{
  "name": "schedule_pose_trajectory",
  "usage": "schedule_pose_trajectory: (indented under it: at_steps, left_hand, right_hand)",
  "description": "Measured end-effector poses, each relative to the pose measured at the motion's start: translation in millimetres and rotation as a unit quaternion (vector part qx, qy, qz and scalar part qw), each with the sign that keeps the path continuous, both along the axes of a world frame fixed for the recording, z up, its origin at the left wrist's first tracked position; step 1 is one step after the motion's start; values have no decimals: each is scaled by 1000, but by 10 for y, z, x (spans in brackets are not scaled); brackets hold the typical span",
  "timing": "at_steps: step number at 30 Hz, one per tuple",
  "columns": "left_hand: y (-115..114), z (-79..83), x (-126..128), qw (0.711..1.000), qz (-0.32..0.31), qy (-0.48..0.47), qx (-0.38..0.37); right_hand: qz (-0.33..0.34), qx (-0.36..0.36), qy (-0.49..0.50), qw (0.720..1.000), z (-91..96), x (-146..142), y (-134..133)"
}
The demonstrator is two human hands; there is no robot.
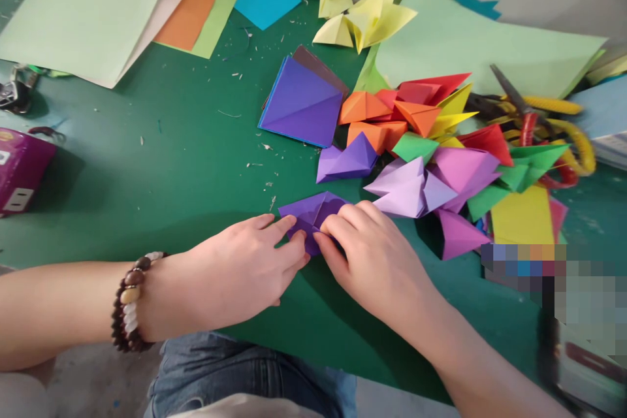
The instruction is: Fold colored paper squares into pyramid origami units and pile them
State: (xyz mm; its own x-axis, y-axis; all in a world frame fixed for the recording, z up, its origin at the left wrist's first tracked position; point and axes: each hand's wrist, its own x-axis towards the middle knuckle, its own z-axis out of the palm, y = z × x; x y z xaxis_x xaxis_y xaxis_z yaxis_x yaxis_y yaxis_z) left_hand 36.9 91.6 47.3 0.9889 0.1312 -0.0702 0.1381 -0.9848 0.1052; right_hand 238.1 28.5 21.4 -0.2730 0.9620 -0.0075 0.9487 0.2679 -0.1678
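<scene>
Your work sits near the front edge of the bench, about mid-span: a purple folded paper piece (309, 219) on the bench's green surface (161, 189). Left grip: your left hand (245, 268) lies fairly flat, fingers extended, with the tips on the paper and not closed around it. Right grip: your right hand (375, 261) curls over the piece, and it looks closed on the paper, though the hand hides much of the fold, so treat that as likely only.

Risks: uneven pressure between your hands could skew a crease or let a flap spring up. The bead bracelet (130, 304) on your left wrist could snag the paper if that wrist drops forward. Paper flecks (255, 163) on the bench could catch under the fold. The heap of coloured paper folds (377, 108) lies just beyond your right hand, so a wide swing could shove it toward the scissors (519, 101), whose bare blade points toward the bench's back edge.
</scene>
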Motion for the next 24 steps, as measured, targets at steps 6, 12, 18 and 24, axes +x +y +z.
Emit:
schedule_pose_trajectory:
  at_steps: [6, 12, 18, 24]
  left_hand:
    - [-1, 2, 8, 1000, 1, -4, -2]
    - [2, -3, 8, 1000, 2, -3, -5]
    - [10, 14, 12, 1000, -4, 7, -4]
    - [27, 37, 28, 1000, -11, 13, -14]
  right_hand:
    - [-5, -3, 7, 1000, -3, 1, 8]
    - [-7, -7, 10, 1000, -3, 3, 9]
    - [-8, -10, 7, 1000, 4, -1, 11]
    - [-14, -2, 13, 1000, -2, -4, 9]
